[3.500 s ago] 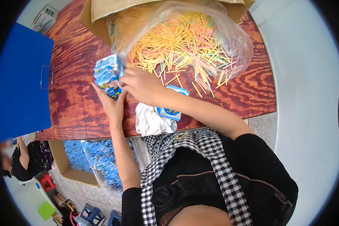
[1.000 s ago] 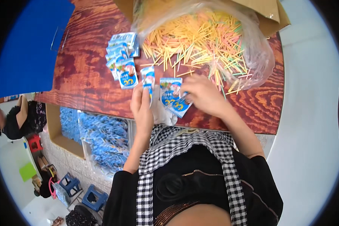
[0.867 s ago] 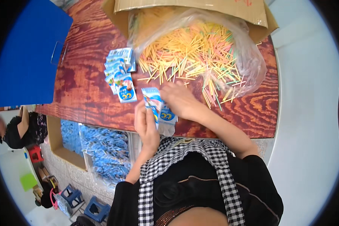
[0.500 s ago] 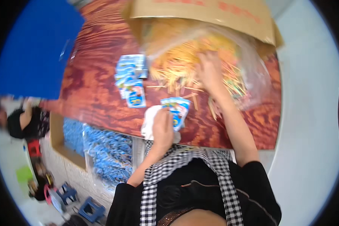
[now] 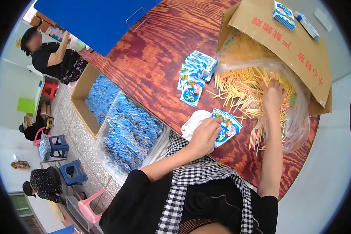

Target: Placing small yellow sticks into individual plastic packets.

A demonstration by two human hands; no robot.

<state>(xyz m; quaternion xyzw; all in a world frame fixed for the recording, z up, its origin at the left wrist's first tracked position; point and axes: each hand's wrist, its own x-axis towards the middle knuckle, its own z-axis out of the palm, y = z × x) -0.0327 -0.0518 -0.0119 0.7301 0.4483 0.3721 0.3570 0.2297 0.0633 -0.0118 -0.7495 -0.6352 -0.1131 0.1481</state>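
My left hand (image 5: pixel 204 135) is closed on a few fanned blue-and-white printed packets (image 5: pixel 230 128) near the table's front edge. A crumpled white cloth (image 5: pixel 194 124) lies against that hand. My right hand (image 5: pixel 273 95) reaches into a heap of thin, pale yellow, pink and green sticks (image 5: pixel 240 84). Its fingers curl down among them, with the tips hidden. The heap spills from a clear plastic bag (image 5: pixel 298 126) in a tipped cardboard box (image 5: pixel 288 50). More packets of the same print (image 5: pixel 192 91) lie overlapping to the left of the heap.
Two small packs (image 5: pixel 284 15) rest on the cardboard box. Left of me, below table height, stand a clear tub of blue packets (image 5: pixel 130 130) and a carton (image 5: pixel 80 97). A blue panel (image 5: pixel 93 23) covers the far left. Stools (image 5: pixel 73 172) and other people are farther left.
The view has swung, so the table sits farther right and tilted. My right hand stays among the sticks, while my left keeps the packets beside the cloth.
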